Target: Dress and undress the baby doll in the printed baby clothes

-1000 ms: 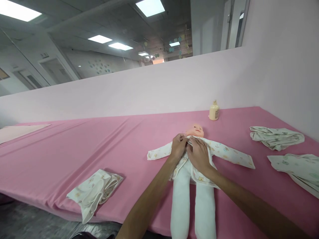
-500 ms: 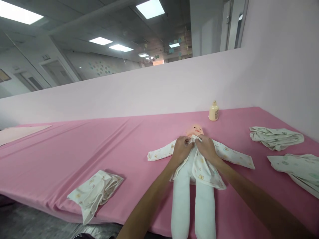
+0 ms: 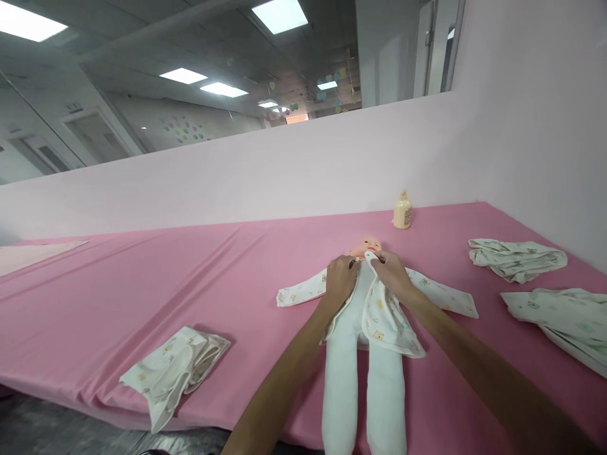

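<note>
Dressing: a baby doll lies on its back on the pink table, and both hands work at its neck.
Doll's legs: two plain white legs hang toward the near edge of the table, bare of any trousers.
Folded clothes: a small folded bundle sits by the near edge, well to the left of the doll, not touched.
Little shirt: the white printed shirt is on the doll, with both sleeves spread flat out to the sides.
Shirt front: the flaps lie open below the neck, and the right flap is folded out over the doll's hip, so the white tummy shows.
Left hand: the left hand has its fingers closed on the left flap of the shirt, up near the collar.
Right hand: the right hand pinches the top corner of the right flap, right under the doll's chin.
Done so far: I think the arms are in the sleeves and the shirt is around the doll.
Left to do: I think the front is not closed yet, and the legs have nothing on.
Other clothes: two more crumpled pieces lie by the right edge, well apart from the doll.
Doll's head: the head points to the far edge.
Bottle: a small cream bottle stands at the far edge, by the wall.
</note>
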{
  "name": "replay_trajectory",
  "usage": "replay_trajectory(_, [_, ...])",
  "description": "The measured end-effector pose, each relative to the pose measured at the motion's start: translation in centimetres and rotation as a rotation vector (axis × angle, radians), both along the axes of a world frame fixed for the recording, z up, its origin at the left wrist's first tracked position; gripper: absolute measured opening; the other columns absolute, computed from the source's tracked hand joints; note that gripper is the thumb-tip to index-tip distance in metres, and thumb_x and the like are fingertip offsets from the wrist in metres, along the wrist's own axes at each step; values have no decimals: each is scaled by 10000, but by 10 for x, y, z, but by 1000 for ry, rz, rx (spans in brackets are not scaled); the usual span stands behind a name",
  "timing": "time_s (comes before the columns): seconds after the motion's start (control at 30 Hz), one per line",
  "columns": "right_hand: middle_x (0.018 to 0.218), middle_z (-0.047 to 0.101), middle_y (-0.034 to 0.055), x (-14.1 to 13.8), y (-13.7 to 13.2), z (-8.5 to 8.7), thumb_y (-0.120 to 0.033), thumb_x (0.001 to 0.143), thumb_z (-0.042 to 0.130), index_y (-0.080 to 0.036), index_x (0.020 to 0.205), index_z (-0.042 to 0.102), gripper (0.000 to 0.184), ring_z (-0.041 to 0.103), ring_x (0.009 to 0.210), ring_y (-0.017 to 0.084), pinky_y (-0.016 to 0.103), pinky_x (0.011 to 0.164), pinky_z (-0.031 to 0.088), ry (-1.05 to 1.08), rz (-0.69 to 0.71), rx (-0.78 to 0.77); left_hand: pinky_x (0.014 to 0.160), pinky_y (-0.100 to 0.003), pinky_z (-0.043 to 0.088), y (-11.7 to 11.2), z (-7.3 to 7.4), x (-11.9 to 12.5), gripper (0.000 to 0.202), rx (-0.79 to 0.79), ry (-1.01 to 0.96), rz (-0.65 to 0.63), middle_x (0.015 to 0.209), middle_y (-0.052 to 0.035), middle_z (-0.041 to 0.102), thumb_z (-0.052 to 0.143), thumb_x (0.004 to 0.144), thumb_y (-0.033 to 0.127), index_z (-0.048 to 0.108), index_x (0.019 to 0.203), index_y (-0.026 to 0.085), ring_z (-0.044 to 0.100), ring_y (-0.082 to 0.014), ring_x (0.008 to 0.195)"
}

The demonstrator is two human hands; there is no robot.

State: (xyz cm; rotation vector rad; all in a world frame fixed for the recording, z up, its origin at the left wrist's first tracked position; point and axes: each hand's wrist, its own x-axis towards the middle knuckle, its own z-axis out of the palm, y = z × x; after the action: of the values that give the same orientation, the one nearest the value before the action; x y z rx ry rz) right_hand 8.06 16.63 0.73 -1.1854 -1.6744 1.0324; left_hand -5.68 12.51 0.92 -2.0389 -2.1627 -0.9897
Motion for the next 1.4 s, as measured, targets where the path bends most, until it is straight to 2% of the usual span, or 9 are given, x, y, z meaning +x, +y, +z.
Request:
replay_trajectory(0.1, [586, 447, -43, -3, -2, -1, -359, 816, 457, -217, 641, 512, 232, 419, 560, 145, 259, 542, 331, -25, 11, 80, 618, -277, 271, -2, -2, -1, 344, 37, 37, -18, 695, -43, 613, 416, 944, 260, 590, 658, 184, 510, -166, 658])
replay_trajectory(0.27, [695, 572, 1, -8, -7, 1, -282, 810, 428, -210, 615, 526, 229, 499, 678, 172, 272, 632, 367, -63, 26, 281, 637, -280, 297, -4, -3, 3, 350, 39, 119, 0, 788, -57, 652, 372, 974, 239, 655, 776, 183, 548, -173, 715])
replay_trajectory(0.4, [719, 638, 1, -8, -9, 2, -282, 823, 423, -209, 674, 603, 245, 538, 694, 180, 282, 671, 393, -8, 48, 207, 646, -278, 312, -4, -4, 6, 328, 24, 187, 24, 850, -68, 667, 367, 982, 212, 665, 850, 175, 569, -175, 746])
replay_trajectory(0.63, [708, 649, 2, -7, -6, -1, -331, 825, 480, -192, 697, 636, 245, 566, 740, 189, 283, 704, 429, 92, 52, 136, 634, -298, 311, -4, -5, 7, 283, 26, 206, -12, 815, -73, 649, 394, 947, 141, 639, 808, 174, 555, -187, 728])
replay_trajectory(0.87, [908, 724, 23, -9, -10, -1, -278, 835, 483, -206, 843, 701, 230, 628, 881, 202, 316, 817, 454, 63, 63, 169, 658, -300, 358, -6, -3, 5, 252, 26, 237, -69, 853, -73, 662, 422, 850, 43, 637, 866, 171, 564, -196, 773])
replay_trajectory(1.03, [906, 719, 41, -12, -19, -3, -195, 837, 480, -200, 808, 699, 220, 635, 946, 209, 334, 877, 461, 1, 29, 260, 640, -302, 337, -5, -6, 3, 230, 52, 207, -81, 818, -73, 644, 441, 811, 25, 623, 829, 164, 552, -202, 751])
replay_trajectory(1.23, [1086, 702, 88, -18, -31, -11, -101, 834, 454, -181, 897, 712, 277, 613, 1057, 221, 363, 965, 441, -138, -16, 427, 607, -292, 283, -3, -10, 1, 210, 92, 137, -70, 719, -54, 617, 445, 803, 57, 572, 689, 179, 502, -172, 662])
replay_trajectory(1.4, [993, 725, 73, -19, -32, -15, -72, 818, 437, -205, 812, 707, 301, 636, 1014, 220, 338, 927, 452, -249, -11, 486, 606, -279, 293, -5, -5, -2, 231, 71, -58, -129, 674, -42, 606, 439, 802, 114, 520, 597, 182, 465, -149, 617])
